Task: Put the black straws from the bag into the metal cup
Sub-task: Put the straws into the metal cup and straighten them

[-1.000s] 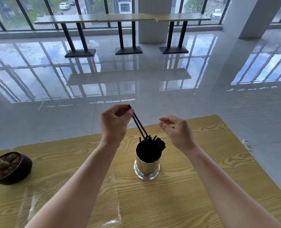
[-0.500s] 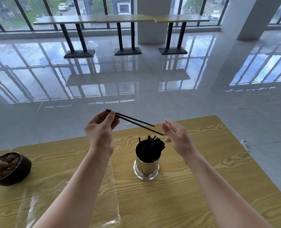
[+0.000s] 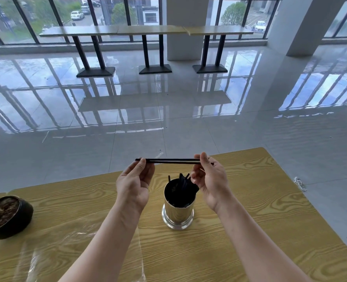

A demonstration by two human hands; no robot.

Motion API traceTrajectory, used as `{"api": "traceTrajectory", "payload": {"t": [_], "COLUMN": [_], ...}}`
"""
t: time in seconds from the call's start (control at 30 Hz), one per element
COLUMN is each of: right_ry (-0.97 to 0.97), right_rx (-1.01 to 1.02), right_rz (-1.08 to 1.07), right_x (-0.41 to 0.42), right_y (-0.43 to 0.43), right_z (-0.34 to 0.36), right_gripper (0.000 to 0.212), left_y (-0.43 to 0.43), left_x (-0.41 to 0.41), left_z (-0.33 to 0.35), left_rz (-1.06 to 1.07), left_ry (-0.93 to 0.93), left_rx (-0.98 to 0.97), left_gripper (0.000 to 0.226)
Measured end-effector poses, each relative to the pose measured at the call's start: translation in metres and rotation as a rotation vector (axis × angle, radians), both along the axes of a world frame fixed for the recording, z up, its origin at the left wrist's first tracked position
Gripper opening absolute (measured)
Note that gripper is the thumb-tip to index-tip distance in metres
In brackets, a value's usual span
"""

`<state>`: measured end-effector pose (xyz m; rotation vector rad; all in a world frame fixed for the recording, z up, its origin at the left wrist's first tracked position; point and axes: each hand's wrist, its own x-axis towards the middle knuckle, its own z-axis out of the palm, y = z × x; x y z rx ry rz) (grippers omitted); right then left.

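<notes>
Indoors, over a wooden table (image 3: 254,224) — left hand (image 3: 135,185) and right hand (image 3: 211,180) pinch black straws (image 3: 172,161).

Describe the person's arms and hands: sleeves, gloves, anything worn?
Nothing worn that shows. The left hand and right hand are bare: no gloves, no rings visible. The left forearm and right forearm are bare to the frame's edge, with no sleeve, watch or wristband in view.

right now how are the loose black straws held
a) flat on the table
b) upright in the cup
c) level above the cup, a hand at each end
c: the straws lie level above the metal cup, the left hand pinching one end and the right hand the other.
</notes>
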<state>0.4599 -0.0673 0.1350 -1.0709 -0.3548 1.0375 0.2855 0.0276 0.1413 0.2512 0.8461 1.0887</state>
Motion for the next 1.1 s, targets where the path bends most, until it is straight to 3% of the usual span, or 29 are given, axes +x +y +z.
{"api": "traceTrajectory", "payload": {"t": [0.13, 0.27, 0.47, 0.7, 0.93, 1.1], "right_ry": [0.220, 0.267, -0.172, -0.365, -0.919, -1.158], "right_rx": [0.065, 0.107, 0.092, 0.065, -0.053, -0.192], "right_rz": [-0.053, -0.124, -0.197, -0.162, -0.145, -0.067], "right_x": [0.002, 0.007, 0.014, 0.008, 0.027, 0.015], "right_y": [-0.003, -0.006, -0.009, -0.011, -0.022, -0.018], "right_z": [0.005, 0.010, 0.023, 0.033, 0.041, 0.020], "right_gripper": [0.028, 0.018, 0.014, 0.013, 0.008, 0.007], "left_y": [-0.006, -0.014, -0.024, -0.045, -0.043, -0.056], "left_x": [0.003, 0.009, 0.014, 0.033, -0.002, -0.014], "left_z": [-0.008, -0.012, -0.013, -0.017, -0.043, -0.057], "left_rz": [-0.023, -0.085, -0.137, -0.296, -0.301, -0.400], "left_ry": [-0.001, 0.066, 0.169, 0.325, 0.875, 1.026], "left_rx": [-0.025, 0.008, 0.079, 0.242, 0.530, 0.660], "left_gripper": [0.010, 0.006, 0.012, 0.023, 0.021, 0.025]}}
